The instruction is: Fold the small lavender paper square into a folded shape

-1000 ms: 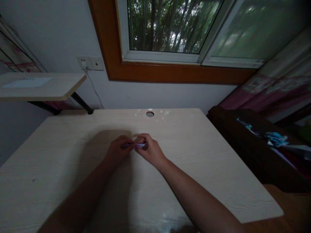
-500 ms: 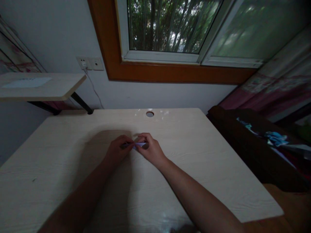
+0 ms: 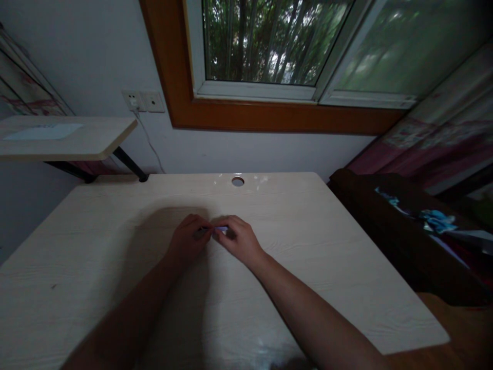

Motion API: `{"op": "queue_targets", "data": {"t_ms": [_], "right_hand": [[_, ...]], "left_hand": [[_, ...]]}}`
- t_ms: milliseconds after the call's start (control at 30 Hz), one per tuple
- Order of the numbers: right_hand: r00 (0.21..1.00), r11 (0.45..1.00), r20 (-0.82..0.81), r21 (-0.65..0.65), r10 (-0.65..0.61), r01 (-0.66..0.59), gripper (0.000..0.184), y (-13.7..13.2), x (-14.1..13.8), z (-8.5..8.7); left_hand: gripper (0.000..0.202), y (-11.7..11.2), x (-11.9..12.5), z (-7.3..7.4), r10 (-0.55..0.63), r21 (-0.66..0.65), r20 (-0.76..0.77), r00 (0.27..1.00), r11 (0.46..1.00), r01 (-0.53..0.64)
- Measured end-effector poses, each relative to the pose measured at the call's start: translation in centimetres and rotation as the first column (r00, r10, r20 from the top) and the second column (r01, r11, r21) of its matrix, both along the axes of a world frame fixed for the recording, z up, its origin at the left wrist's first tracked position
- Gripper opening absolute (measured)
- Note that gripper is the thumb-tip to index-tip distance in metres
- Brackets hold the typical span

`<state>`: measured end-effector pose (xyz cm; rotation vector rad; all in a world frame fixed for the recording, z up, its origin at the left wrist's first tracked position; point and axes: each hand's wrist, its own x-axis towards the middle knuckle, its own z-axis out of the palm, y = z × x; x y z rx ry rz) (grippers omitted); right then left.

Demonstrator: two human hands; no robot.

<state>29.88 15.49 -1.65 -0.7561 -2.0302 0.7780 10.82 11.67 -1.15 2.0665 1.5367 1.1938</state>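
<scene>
Between my two hands is a small piece of pale purple folded paper (image 3: 221, 228), mostly covered by fingers. My left hand (image 3: 191, 234) pinches its left part, thumb against fingertips. From the other side my right hand (image 3: 239, 235) grips it, with the index finger curled over the top and the thumb below. The fingertips of both hands nearly meet at the middle of the paper. Both hands are just above the pale wood-grain table (image 3: 308, 267), and the paper's exact shape cannot be made out.
A raised shelf (image 3: 88, 146) on black legs stands at the back left, with a white sheet (image 3: 42, 132) on it. A round cable hole (image 3: 238, 181) is near the table's back edge. Right of the table, a dark surface holds a crumpled blue item (image 3: 438, 221).
My right hand's fingers have curled down further over the paper, so less of it shows. My left hand has stayed almost in place.
</scene>
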Motion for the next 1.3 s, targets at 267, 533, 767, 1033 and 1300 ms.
{"op": "queue_targets", "data": {"t_ms": [267, 533, 767, 1033, 1300], "right_hand": [[0.997, 0.984, 0.074, 0.176, -0.027, 0.013, 0.01, -0.1, 0.1, 0.1], [0.994, 0.964, 0.096, 0.265, -0.06, 0.032, 0.005, 0.0, 0.3, 0.2], [0.986, 0.972, -0.004, 0.168, -0.165, 0.163, 0.007, 0.7, 0.7, -0.1], [0.918, 0.921, -0.12, -0.156, -0.377, 0.358, 0.011, 1.8, 1.3, -0.5], [0.986, 0.983, -0.135, -0.169, -0.094, 0.07, 0.018, 0.8, 0.6, 0.1]], "left_hand": [[0.005, -0.1, 0.3, -0.2, 0.02, 0.159, -0.118, 0.993, 0.987, -0.001], [0.004, -0.2, 0.4, 0.0, 0.006, 0.205, -0.084, 0.996, 0.979, 0.012], [0.004, -0.2, -0.2, -0.2, 0.044, 0.13, 0.013, 0.999, 0.99, -0.045], [0.005, 0.0, -0.7, -0.4, 0.133, 0.011, 0.12, 0.984, 0.991, -0.135], [0.005, -0.1, -0.6, -0.1, 0.089, -0.004, 0.149, 0.985, 0.996, -0.089]]}}
